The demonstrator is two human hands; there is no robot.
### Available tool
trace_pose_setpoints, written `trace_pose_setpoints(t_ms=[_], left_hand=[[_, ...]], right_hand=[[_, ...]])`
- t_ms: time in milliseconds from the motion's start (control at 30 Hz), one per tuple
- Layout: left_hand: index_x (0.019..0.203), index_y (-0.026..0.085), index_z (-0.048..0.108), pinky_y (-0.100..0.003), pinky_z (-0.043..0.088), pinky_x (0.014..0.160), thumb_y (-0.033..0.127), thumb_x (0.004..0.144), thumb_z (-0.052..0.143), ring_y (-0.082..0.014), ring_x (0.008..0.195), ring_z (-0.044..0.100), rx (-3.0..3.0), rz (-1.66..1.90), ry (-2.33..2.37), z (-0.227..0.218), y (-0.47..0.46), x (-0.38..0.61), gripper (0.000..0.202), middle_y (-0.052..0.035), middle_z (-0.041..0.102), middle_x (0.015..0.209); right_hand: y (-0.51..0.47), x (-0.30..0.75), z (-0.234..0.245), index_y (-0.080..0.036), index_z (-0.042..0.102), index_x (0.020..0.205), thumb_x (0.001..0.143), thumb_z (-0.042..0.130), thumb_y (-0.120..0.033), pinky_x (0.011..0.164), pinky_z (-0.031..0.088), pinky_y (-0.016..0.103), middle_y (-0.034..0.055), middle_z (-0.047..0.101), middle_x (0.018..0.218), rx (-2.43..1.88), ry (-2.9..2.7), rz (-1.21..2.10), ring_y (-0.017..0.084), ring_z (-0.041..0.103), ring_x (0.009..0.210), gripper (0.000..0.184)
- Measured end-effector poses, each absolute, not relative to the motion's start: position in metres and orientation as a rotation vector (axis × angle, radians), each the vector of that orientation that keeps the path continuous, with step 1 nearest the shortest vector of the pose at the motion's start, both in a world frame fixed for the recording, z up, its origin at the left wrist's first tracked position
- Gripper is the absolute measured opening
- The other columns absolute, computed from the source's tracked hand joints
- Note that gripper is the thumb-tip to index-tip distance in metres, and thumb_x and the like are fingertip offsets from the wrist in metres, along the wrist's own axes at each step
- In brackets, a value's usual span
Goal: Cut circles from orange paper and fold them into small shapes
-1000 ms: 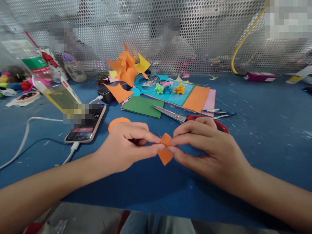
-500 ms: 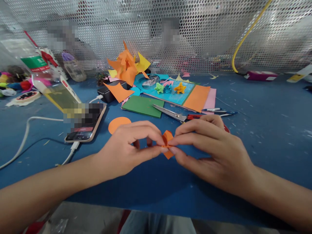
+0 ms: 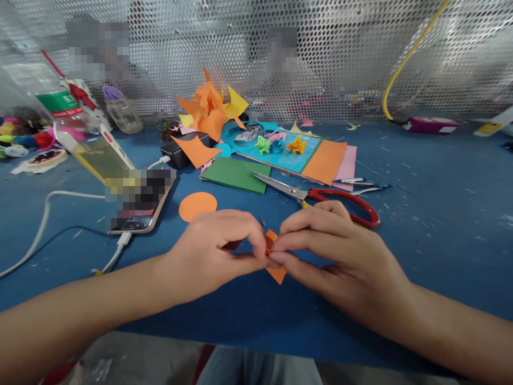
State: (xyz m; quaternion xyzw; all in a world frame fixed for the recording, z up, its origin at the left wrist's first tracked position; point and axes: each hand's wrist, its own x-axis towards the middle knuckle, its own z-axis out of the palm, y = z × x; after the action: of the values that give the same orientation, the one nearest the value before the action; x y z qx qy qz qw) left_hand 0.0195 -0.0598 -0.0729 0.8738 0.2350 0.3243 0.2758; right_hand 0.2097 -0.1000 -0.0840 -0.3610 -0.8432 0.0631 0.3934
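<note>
Between my two hands is a small folded piece of orange paper (image 3: 277, 275), above the blue table near its front edge. My left hand (image 3: 212, 248) pinches it from the left with thumb and curled forefinger. From the other side, my right hand (image 3: 340, 256) grips it between thumb and fingertips. Parts of the paper stick out above and below the pinch; its middle is hidden by the fingertips. An orange paper circle (image 3: 197, 206) lies flat just beyond my left hand. Scissors with red handles (image 3: 363, 206) lie beyond my right hand, their blades pointing left.
A green paper stack (image 3: 236, 175) and a blue sheet (image 3: 294, 160) bearing small folded paper shapes lie farther back. Orange paper scraps (image 3: 206, 109) are heaped behind. At left are a phone (image 3: 140, 214) on a white cable and a bottle (image 3: 90, 139). Perforated metal (image 3: 340, 64) closes the back.
Both hands have come slightly nearer to me with the orange paper. My left forefinger is more curled, and more of the red scissor handles shows.
</note>
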Motion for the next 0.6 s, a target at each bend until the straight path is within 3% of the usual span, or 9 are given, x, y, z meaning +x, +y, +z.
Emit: trace_pose_setpoints(t_ms=[200,300,467,600], left_hand=[[0.072,0.017,0.065,-0.014,0.045,0.05,0.012,0.071,0.069,-0.0069,0.061,0.059,2.367,0.914,0.615,-0.0696,-0.061,0.0196,0.006,0.0002,0.068,0.073],[0.078,0.019,0.067,-0.012,0.045,0.048,0.008,0.073,0.064,-0.0057,0.062,0.059,2.309,0.835,0.695,-0.0689,-0.0598,0.0183,0.012,0.0014,0.069,0.08],[0.076,0.019,0.065,-0.012,0.041,0.04,0.016,0.072,0.065,-0.0061,0.055,0.055,2.104,0.77,0.917,-0.0727,-0.0589,0.0177,0.005,0.0021,0.064,0.07],[0.09,0.022,0.067,-0.011,0.04,0.041,0.018,0.074,0.064,-0.0055,0.057,0.053,2.101,0.777,0.898,-0.0736,-0.0584,0.0185,0.017,0.0032,0.064,0.07]], right_hand=[[-0.0958,0.2112,-0.0853,-0.023,0.062,0.077,0.081,0.062,-0.019,0.068,0.039,0.033,-0.0024,0.063,0.08,-1.007,-2.071,0.173,0.013,0.057,0.071,0.006],[-0.0938,0.2123,-0.0851,-0.024,0.063,0.077,0.081,0.061,-0.02,0.068,0.041,0.033,-0.0012,0.063,0.08,-1.066,-2.034,0.177,0.014,0.059,0.071,0.006],[-0.0937,0.2135,-0.0854,-0.024,0.063,0.083,0.078,0.062,-0.02,0.07,0.043,0.034,-0.0002,0.064,0.084,-1.083,-2.068,0.154,0.016,0.06,0.076,0.007],[-0.0929,0.2136,-0.086,-0.024,0.062,0.079,0.078,0.062,-0.018,0.072,0.04,0.035,-0.0001,0.064,0.082,-1.067,-2.068,0.1,0.016,0.059,0.074,0.006]])
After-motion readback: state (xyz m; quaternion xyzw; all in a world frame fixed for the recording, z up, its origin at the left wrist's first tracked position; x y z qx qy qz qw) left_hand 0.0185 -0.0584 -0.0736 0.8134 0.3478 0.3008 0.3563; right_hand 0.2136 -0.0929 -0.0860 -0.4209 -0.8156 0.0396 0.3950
